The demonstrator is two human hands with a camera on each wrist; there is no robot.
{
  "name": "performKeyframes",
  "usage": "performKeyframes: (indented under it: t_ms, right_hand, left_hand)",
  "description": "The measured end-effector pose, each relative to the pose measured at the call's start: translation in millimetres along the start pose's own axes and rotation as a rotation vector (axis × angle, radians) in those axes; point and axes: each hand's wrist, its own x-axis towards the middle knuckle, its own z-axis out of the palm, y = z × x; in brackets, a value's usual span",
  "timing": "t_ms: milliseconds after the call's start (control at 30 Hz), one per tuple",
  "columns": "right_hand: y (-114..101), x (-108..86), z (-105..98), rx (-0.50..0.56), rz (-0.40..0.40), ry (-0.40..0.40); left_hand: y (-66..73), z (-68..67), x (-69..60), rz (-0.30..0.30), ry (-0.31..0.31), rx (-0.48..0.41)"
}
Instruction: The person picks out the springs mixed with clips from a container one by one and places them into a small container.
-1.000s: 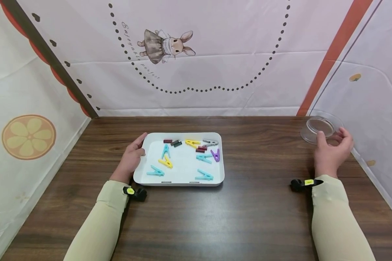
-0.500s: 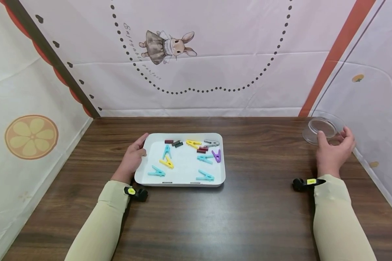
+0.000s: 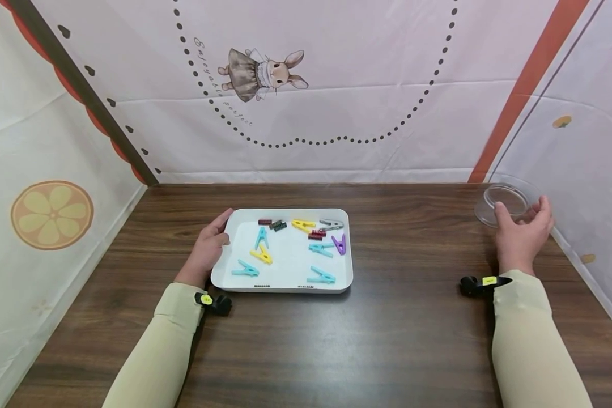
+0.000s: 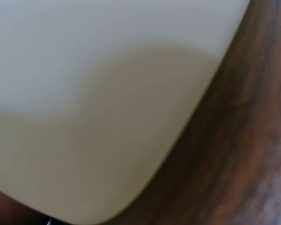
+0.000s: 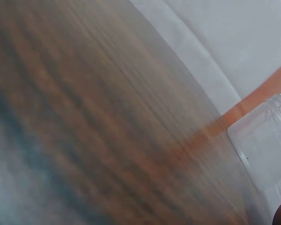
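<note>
At the left edge of a white tray (image 3: 288, 266), my left hand (image 3: 204, 249) holds the rim, thumb over the edge and fingers along the outside. Inside lie several light blue clips (image 3: 322, 275), two yellow clips (image 3: 262, 254), a purple clip (image 3: 339, 245), a grey clip (image 3: 331, 225), and small dark red (image 3: 265, 222) and black (image 3: 278, 225) ridged pieces. A pale tray surface (image 4: 131, 117) fills most of the left wrist view. My right hand (image 3: 522, 241) grips a clear round container (image 3: 485, 212) at the far right, thumb at its near side; the container (image 5: 262, 145) shows in the right wrist view.
The brown wood table (image 3: 398, 317) extends between the hands and towards the front. Pale printed cloth (image 3: 347, 113) hangs behind the far edge and along both sides, close beyond the clear container at the right.
</note>
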Motion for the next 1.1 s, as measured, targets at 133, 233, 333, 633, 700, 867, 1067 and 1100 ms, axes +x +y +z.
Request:
performKeyframes:
  t_ms: [133, 233, 333, 633, 700, 867, 1067, 1100]
  right_hand:
    - [1, 3.2, 0, -0.004, 0.013, -0.020]
    - [1, 5.7, 1, -0.020, 0.018, -0.023]
    - [2, 8.2, 1, -0.030, 0.025, -0.030]
    - [3, 12.8, 2, -0.062, 0.029, -0.053]
    - [3, 13.0, 2, -0.066, 0.033, -0.065]
    - [1, 11.9, 3, -0.055, 0.044, -0.103]
    - [-5, 9.3, 3, -0.031, 0.057, -0.127]
    - [-5, 9.5, 3, -0.029, 0.060, -0.127]
  left_hand:
    - [-0.5, 0.8, 0.1, 0.001, 0.003, 0.005]
    - [-1.1, 0.2, 0.2, -0.002, 0.001, 0.005]
    - [-1.7, 0.4, -0.1, -0.001, 0.001, 0.006]
    - [0.1, 1.6, -0.3, 0.026, -0.002, -0.013]
    - [1.3, 2.0, -0.7, 0.032, -0.009, -0.025]
    - [2.5, 1.9, -1.9, 0.029, -0.013, -0.034]
    - [0.7, 1.6, -0.4, 0.027, -0.009, -0.015]
    - [0.0, 1.8, 0.2, 0.026, -0.009, -0.013]
